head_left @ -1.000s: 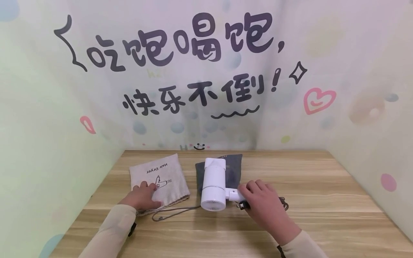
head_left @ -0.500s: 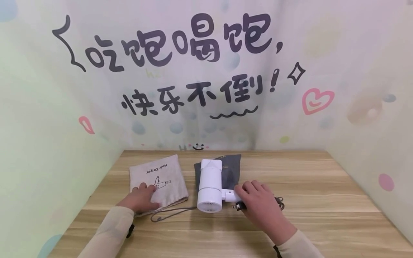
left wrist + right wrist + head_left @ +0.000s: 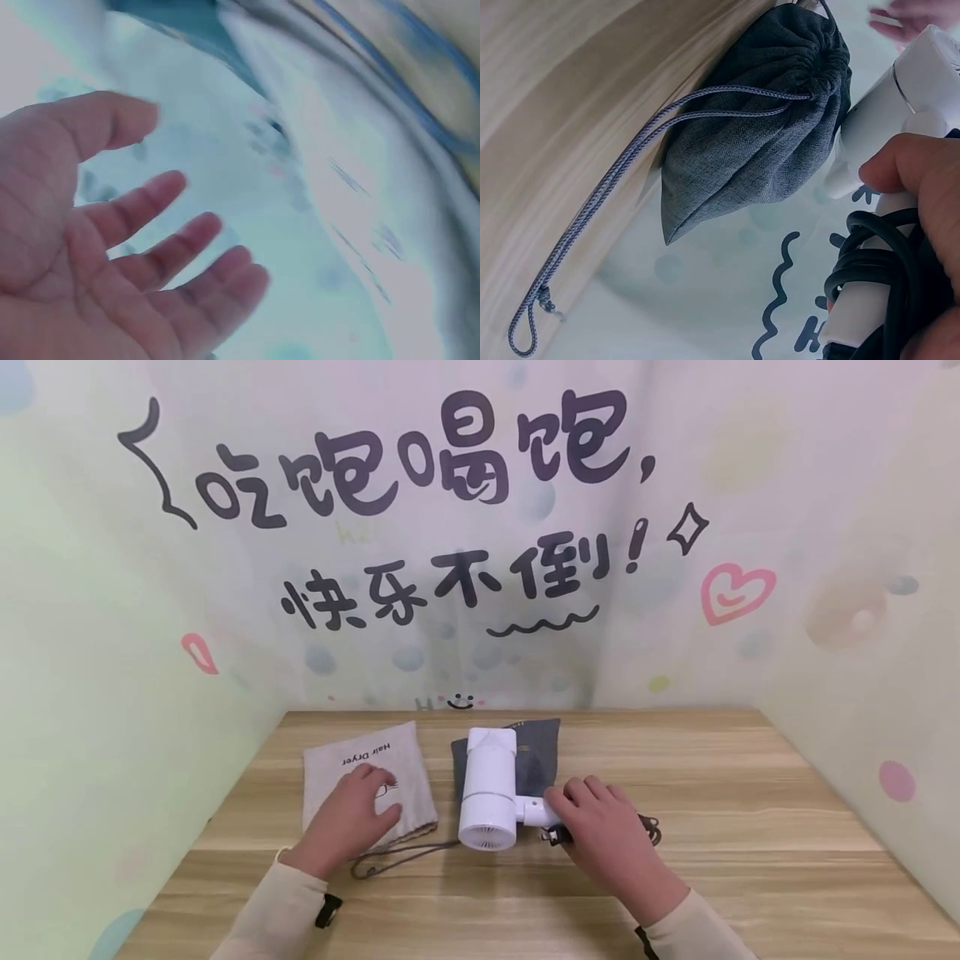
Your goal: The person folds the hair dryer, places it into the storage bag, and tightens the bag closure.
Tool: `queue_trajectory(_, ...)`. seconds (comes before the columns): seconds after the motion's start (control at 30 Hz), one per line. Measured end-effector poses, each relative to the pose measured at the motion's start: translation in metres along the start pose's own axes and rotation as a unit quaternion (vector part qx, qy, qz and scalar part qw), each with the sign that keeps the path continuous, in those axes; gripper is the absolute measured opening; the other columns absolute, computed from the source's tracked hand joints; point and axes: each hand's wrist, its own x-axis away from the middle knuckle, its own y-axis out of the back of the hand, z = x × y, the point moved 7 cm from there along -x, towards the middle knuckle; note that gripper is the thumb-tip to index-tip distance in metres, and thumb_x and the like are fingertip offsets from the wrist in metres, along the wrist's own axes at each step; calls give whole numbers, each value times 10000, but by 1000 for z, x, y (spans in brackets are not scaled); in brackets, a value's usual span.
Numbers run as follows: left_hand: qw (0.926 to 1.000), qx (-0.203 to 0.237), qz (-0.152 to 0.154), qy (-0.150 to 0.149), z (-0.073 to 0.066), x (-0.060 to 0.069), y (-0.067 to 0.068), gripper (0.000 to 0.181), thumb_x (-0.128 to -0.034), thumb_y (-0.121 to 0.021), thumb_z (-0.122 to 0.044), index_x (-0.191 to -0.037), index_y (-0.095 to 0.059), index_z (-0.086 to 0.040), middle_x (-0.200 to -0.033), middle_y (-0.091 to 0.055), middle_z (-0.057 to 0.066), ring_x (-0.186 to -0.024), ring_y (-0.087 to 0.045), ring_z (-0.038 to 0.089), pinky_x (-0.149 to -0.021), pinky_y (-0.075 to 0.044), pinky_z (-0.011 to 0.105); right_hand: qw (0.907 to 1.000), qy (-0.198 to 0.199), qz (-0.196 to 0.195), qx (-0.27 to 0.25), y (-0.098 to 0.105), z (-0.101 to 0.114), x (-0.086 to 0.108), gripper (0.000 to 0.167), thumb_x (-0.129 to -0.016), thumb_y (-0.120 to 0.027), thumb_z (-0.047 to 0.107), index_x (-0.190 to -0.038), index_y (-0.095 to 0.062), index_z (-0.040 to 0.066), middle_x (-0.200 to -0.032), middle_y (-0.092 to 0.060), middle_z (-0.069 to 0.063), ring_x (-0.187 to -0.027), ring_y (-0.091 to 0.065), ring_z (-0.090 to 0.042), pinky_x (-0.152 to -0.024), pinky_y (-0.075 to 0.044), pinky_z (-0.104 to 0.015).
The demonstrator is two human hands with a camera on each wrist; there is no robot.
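Note:
A white hair dryer (image 3: 489, 785) is in my right hand (image 3: 611, 847), which grips its handle at the right. A black cord (image 3: 874, 259) is wound round that handle, as the right wrist view shows, and its plug (image 3: 553, 836) sticks out by the fingers. Behind the dryer, partly hidden by it, is a dark grey drawstring pouch (image 3: 542, 756). My left hand (image 3: 348, 818) hovers over a beige pouch (image 3: 363, 737) printed "Hair Dryer". In the left wrist view its fingers (image 3: 187, 244) are loosely bent, holding nothing, with the blurred pouch (image 3: 360, 202) beside them.
The grey pouch's looped drawstring (image 3: 397, 861) trails left across the wooden table (image 3: 465, 914), in front of the beige pouch. A backdrop (image 3: 450, 652) with dark lettering stands behind the table, and pale walls (image 3: 862, 710) flank it.
My left hand has lifted off the beige pouch's near left part and shifted to the right and farther over it. The right hand keeps its grip on the hair dryer, nearly in place.

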Motion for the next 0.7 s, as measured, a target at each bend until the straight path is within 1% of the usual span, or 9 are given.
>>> queue_trajectory(0.07, 9983, 278, -363, -370, -24, 0, 8, 252, -840, -721, -142, -1062, -657, -41, -1086, -598, 107, -1016, -604, 293, -875, -496, 457, 10000, -4, 14, -5, 0, 0, 0, 494, -658, -867, 131, -1065, -589, 157, -902, -562, -23, -817, -538, -242, -669, -470, -385)
queue_trajectory(0.13, 9946, 507, -658, -616, -43, 2, 13, 246, -832, -733, -137, -1049, -657, -53, -1096, -595, 86, -1033, -595, 274, -886, -493, 447, 10000, 11, -3, 0, 1, -1, -1, 492, -658, -866, 134, -1065, -591, 156, -899, -560, -23, -816, -537, -243, -667, -472, -387)
queue_trajectory(0.23, 9887, 714, -1038, -807, -66, 8, 19, 262, -824, -757, -143, -1052, -660, -58, -1139, -591, 83, -1081, -581, 279, -911, -487, 457, 10000, 39, -75, 24, 2, -1, -2, 480, -658, -858, 137, -1058, -592, 153, -889, -556, -21, -805, -533, -243, -658, -471, -388)
queue_trajectory(0.33, 9846, 826, -1242, -911, -85, 13, 18, 326, -828, -784, -208, -1092, -667, -57, -1206, -580, 97, -1134, -562, 286, -936, -485, 459, 9999, 50, -137, 51, 2, -1, -2, 475, -651, -856, 142, -1045, -590, 152, -876, -551, -17, -793, -530, -240, -648, -466, -385)
queue_trajectory(0.43, 9791, 829, -1436, -1179, -102, 17, 15, 398, -820, -803, -267, -1124, -660, -54, -1247, -563, 115, -1158, -546, 284, -929, -502, 432, 9997, 63, -208, 72, 2, -1, -3, 470, -643, -850, 137, -1033, -587, 149, -864, -548, -15, -779, -527, -236, -634, -457, -378)
queue_trajectory(0.53, 9696, 727, -1688, -1616, -117, 21, 7, 440, -795, -820, -299, -1129, -657, -63, -1249, -558, 129, -1153, -539, 278, -877, -535, 388, 9996, 75, -270, 79, 3, 0, -4, 476, -630, -845, 128, -1029, -585, 144, -858, -547, -16, -770, -525, -235, -624, -452, -377)
queue_trajectory(0.6, 9637, 587, -1824, -1860, -124, 22, 0, 472, -775, -829, -321, -1137, -645, -80, -1247, -550, 131, -1149, -531, 271, -853, -545, 369, 9995, 72, -293, 69, 4, 1, -4, 475, -631, -840, 119, -1033, -588, 141, -858, -552, -19, -768, -526, -236, -624, -456, -379)
queue_trajectory(0.7, 9587, 416, -1927, -2048, -132, 23, -10, 548, -738, -850, -359, -1164, -626, -98, -1259, -530, 136, -1165, -516, 272, -846, -550, 372, 9995, 55, -290, 61, 5, 1, -5, 474, -635, -837, 113, -1041, -594, 137, -860, -557, -23, -767, -528, -239, -625, -462, -381)
